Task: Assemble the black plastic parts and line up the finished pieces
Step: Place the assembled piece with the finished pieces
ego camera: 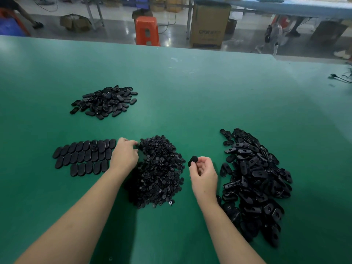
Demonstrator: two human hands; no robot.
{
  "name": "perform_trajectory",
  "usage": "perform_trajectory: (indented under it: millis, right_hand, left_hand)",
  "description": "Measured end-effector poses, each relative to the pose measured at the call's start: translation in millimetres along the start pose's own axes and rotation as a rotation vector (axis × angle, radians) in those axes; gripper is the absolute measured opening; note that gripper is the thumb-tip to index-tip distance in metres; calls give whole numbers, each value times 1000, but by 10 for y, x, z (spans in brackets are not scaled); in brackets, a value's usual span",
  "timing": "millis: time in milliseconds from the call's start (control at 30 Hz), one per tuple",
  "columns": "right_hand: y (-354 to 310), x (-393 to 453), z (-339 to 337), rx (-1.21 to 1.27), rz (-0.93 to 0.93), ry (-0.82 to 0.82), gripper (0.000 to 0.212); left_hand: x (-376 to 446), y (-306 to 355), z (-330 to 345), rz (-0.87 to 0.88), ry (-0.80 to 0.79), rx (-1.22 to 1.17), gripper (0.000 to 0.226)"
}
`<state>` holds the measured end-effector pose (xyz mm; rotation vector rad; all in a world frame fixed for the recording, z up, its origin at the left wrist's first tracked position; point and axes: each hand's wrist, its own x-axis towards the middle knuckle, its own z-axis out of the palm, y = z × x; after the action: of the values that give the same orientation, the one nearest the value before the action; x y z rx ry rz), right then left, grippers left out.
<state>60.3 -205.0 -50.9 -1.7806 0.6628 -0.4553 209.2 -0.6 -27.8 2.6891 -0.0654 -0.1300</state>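
The right hand [204, 175] pinches one oval black cap [192, 161] at its fingertips above the green table [190, 92] — long axis tilted up and to the right. The left hand [124, 154], fingers curled, reaches into the middle heap of small round pieces [162, 172]; whether it grips one cannot be told. Smooth caps lie in rows [83, 156] just left — long axes pointing away.

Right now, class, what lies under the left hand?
Under the left hand lies the left edge of the pile of small round parts, fingertips reaching into it, over the green table. Whether it holds a part is hidden.
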Motion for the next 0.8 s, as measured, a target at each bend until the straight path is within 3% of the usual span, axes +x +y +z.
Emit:
perform_trajectory:
  millis: [133,400,567,800]
  right_hand:
    - [-6,-3,1,-2,-7,0,10]
    - [-21,-9,-5,-13,-6,-6,11]
    - [-12,-8,-4,-16,-7,-11,10]
    - [-6,-9,0,-18,-10,-9,10]
  left_hand:
    - [10,-33,-16,34,15,-22,30]
    - [133,-29,-38,99,-98,94,49]
    - [194,-4,-94,112,-141,138,39]
    - [72,-48,-114,146,4,40,13]
